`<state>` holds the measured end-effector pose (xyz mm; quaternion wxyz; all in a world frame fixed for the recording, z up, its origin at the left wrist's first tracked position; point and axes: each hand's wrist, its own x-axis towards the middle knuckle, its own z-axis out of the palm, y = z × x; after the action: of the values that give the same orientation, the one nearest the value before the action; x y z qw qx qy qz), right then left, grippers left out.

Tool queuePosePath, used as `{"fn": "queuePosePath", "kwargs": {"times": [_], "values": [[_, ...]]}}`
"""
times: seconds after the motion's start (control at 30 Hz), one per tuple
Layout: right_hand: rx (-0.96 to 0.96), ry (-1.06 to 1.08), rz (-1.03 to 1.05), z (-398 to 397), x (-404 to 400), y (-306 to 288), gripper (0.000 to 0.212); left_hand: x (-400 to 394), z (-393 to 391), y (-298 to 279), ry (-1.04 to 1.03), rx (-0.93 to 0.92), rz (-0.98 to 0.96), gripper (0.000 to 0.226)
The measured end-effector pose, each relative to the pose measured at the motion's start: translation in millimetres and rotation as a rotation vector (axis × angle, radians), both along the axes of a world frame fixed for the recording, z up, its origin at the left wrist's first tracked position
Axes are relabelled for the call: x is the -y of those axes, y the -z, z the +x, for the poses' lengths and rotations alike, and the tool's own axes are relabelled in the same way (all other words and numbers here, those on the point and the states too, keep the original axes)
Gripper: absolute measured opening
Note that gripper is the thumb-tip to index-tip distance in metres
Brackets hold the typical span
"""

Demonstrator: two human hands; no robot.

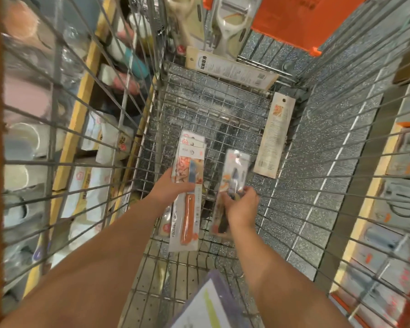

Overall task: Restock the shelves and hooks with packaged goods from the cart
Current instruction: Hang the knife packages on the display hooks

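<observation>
Both arms reach down into the wire cart (223, 110), w/ the person leaning over its near edge. Left hand (168, 188) holds a fanned stack of carded knife packs (189, 183): thumb across the front of the card, other fingers hidden behind it, so the grip is pinching the stack about mid-length. The top pack shows an orange-handled folding knife, hang-hole end pointing to the far edge of the cart. Probably held flat & together like that so several can go onto a hook in one go.

Right hand (243, 207) is curled round the lower half of a clear blister pack (232, 185) w/ a dark tool inside; the pack is blurred, so exact contents can't be told. Its grip is closed on that pack, which tilts up off the cart floor, so it looks like it's being gathered, not set down.

Other stock is in the cart: a long cream card (273, 136) leaning against the right wall, another long pack (230, 68) lying across the far edge, and peeler packs (227, 27) upright at the far end beside an orange panel (301, 20). A purple-edged sheet (208, 304) sits at the near edge. Shelves of goods (100, 138) run along the left, outside the wire.

Judgement: pick-up stage, nothing hung yet.
</observation>
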<state>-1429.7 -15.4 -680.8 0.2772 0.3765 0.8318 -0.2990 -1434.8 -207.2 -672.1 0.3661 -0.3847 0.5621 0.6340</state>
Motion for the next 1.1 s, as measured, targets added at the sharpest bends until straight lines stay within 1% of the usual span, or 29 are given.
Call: {"fn": "queuePosePath", "kwargs": {"times": [0.03, 0.1, 0.17, 0.2, 0.27, 0.33, 0.4, 0.47, 0.5, 0.53, 0.57, 0.6, 0.63, 0.67, 0.7, 0.77, 0.8, 0.9, 1.03, 1.07, 1.1], "values": [[-0.005, 0.039, -0.05, -2, -1, 0, 0.053, -1, 0, -2, -0.017, 0.005, -0.008, 0.056], [0.025, 0.076, -0.155, -6, 1, -2, 0.037, -7, 2, -4, -0.104, 0.023, 0.007, 0.059], [0.049, 0.104, -0.227, -13, 3, -12, 0.031, -14, 3, -14, -0.175, 0.04, 0.016, 0.048], [0.025, 0.15, -0.257, -19, 3, -20, 0.032, -17, 2, -19, -0.177, 0.039, 0.013, 0.044], [-0.06, 0.28, -0.3, -38, 3, -43, 0.03, -21, -5, -39, -0.135, -0.031, 0.049, 0.039], [-0.167, 0.35, -0.337, -64, -2, -73, 0.029, -22, -16, -66, -0.161, -0.092, 0.104, 0.043], [-0.255, 0.277, -0.358, -95, -8, -116, 0.031, -23, -30, -102, -0.226, -0.14, 0.145, 0.053], [-0.357, 0.189, -0.399, -126, -11, -168, 0.03, -23, -45, -145, -0.24, -0.226, 0.163, 0.063], [-0.392, 0.157, -0.432, -138, -10, -196, 0.04, -23, -52, -169, -0.238, -0.291, 0.169, 0.061], [-0.412, 0.126, -0.471, -147, -8, -225, 0.056, -23, -60, -191, -0.225, -0.367, 0.175, 0.059], [-0.435, 0.086, -0.52, -155, -5, -251, 0.066, -22, -68, -220, -0.203, -0.446, 0.179, 0.059], [-0.469, 0.033, -0.568, -159, 3, -279, 0.058, -19, -73, -246, -0.188, -0.518, 0.184, 0.063], [-0.504, -0.035, -0.611, -161, 11, -303, 0.043, -13, -76, -271, -0.181, -0.573, 0.18, 0.068], [-0.533, -0.098, -0.64, -160, 22, -327, 0.032, -5, -76, -293, -0.19, -0.622, 0.17, 0.073], [-0.574, -0.154, -0.661, -158, 35, -351, 0.027, 8, -74, -313, -0.197, -0.661, 0.156, 0.077], [-0.625, -0.264, -0.692, -143, 66, -394, 0.019, 42, -61, -347, -0.204, -0.724, 0.132, 0.074], [-0.633, -0.313, -0.711, -131, 84, -410, 0.017, 62, -51, -363, -0.21, -0.746, 0.113, 0.071], [-0.613, -0.414, -0.807, -92, 148, -447, 0.027, 132, -8, -402, -0.299, -0.798, 0.029, 0.054], [-0.563, -0.552, -0.94, -40, 259, -487, 0.02, 234, 65, -449, -0.464, -0.848, -0.181, 0.038], [-0.526, -0.6, -0.987, -28, 288, -497, 0.019, 258, 85, -463, -0.507, -0.863, -0.225, 0.04], [-0.491, -0.665, -1.034, -16, 318, -508, 0.019, 282, 106, -478, -0.546, -0.865, -0.271, 0.048]]}}
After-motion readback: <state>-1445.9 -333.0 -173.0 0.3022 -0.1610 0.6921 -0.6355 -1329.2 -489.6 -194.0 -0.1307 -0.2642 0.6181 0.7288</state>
